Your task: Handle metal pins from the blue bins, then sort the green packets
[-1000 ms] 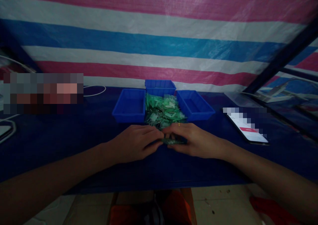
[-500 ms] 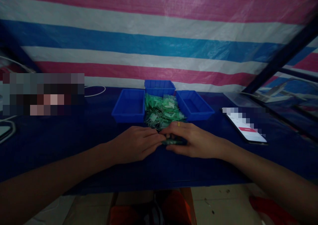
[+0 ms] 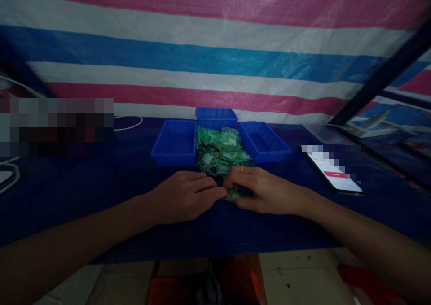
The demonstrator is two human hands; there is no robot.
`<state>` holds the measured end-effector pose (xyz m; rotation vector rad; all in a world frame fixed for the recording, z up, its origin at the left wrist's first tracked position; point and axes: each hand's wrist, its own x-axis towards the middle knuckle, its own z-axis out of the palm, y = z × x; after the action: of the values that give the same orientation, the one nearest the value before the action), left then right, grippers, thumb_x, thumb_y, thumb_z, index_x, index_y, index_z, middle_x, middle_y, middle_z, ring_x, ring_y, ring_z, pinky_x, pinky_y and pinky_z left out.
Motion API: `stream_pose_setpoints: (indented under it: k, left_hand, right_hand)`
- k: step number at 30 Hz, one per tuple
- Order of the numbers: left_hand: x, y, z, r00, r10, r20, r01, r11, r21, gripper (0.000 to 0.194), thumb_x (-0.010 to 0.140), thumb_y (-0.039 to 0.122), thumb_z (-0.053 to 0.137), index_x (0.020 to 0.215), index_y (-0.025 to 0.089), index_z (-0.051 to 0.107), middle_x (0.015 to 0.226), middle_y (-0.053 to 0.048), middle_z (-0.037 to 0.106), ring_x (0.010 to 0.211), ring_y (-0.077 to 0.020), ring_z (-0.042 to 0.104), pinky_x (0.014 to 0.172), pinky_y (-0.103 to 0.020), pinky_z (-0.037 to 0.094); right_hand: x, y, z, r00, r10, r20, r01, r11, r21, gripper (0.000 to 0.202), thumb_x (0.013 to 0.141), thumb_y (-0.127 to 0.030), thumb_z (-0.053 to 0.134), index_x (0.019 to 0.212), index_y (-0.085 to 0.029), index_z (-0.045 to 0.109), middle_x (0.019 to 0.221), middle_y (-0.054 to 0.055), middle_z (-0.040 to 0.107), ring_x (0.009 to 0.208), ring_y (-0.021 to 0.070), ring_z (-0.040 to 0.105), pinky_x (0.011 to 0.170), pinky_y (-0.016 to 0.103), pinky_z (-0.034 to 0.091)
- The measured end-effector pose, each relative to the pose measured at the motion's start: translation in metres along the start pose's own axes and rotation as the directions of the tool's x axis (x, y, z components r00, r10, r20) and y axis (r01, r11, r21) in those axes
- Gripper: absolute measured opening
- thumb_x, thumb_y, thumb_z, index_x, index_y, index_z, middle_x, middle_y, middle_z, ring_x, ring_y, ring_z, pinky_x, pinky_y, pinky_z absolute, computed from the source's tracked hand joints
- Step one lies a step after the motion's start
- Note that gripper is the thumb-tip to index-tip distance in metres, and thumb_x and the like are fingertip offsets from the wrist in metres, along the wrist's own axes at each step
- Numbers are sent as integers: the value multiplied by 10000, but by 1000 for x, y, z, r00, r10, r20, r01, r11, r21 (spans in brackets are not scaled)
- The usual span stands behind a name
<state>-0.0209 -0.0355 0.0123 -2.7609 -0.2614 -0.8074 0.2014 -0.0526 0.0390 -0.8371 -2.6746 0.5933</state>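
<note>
A small clear green plastic packet (image 3: 233, 194) lies low over the blue table, partly hidden by my fingers. My left hand (image 3: 190, 196) is closed, its thumb and forefinger pinching the packet's left edge. From the other side my right hand (image 3: 261, 189), with a ring on one finger, has its curled fingers and thumb around the packet. Just beyond both hands sits a heap of similar green packets (image 3: 220, 150), with thin metallic pieces showing through the plastic.
Blue plastic bins stand around the heap: a left bin (image 3: 175, 143), a right bin (image 3: 264, 141) and a back bin (image 3: 216, 116). A lit phone (image 3: 332, 170) rests at the right of the blue table (image 3: 128, 224). Behind hangs a striped sheet (image 3: 215, 58).
My right fingers have shifted slightly right and curled more, apart from my left fingertips. More of the green packet shows between the hands.
</note>
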Motion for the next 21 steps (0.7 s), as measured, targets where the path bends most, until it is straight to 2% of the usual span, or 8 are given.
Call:
stream_pose_setpoints:
  k: [9,17,21]
  left_hand:
    - [0,-1,-1,999,32,-6,-32,999,5,170,871,128,442,1014,123,534,809,-29,648,700,-133,611,632,-250,513]
    - [2,1,1,990,-121,67,122,992,-24,106,882,218,467,915,144,536,799,-22,621,727,-136,596,659,-245,493]
    - [2,0,1,994,-91,66,91,996,6,129,894,218,450,860,146,551,764,-14,613,682,-132,580,642,-244,484]
  right_hand:
    - [-1,1,2,999,-38,-30,37,998,-43,199,792,-95,525,979,-161,519,896,33,510,840,141,514,741,266,442]
    - [0,1,0,998,-56,-40,54,997,-50,181,817,-85,497,982,-159,505,893,39,512,832,138,513,739,260,444]
    - [0,0,1,997,-56,-50,54,998,-32,137,862,-124,461,985,-167,507,885,36,525,817,132,520,734,263,444]
